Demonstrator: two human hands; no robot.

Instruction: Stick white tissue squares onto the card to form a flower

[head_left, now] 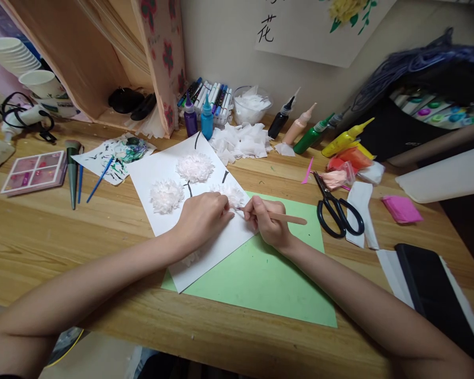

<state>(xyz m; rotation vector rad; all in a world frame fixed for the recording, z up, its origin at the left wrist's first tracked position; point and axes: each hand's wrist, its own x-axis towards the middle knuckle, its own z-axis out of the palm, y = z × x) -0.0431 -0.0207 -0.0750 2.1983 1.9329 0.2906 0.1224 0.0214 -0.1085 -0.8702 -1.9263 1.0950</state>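
A white sheet of paper (150,173) lies at an angle, partly over a green sheet (284,284). Fluffy white tissue-paper flowers (166,196) stand on it beside short black painted strokes (198,140). My right hand (272,223) is closed round a slim wooden stick (288,217), its thin tip pointing left at the paper. My left hand (205,218) rests on the white sheet with fingers curled and pinched by that tip; what they hold, if anything, is hidden. Just behind both hands sits another tissue flower (233,196), partly covered.
Loose tissue pieces (240,142) lie in a heap before a clear bowl (253,102). Paint bottles (207,118) and markers (213,95) stand at the back. Black-handled scissors (339,210) lie right, near a black phone-like slab (438,295). Brushes (100,179) and a palette box (33,172) are left.
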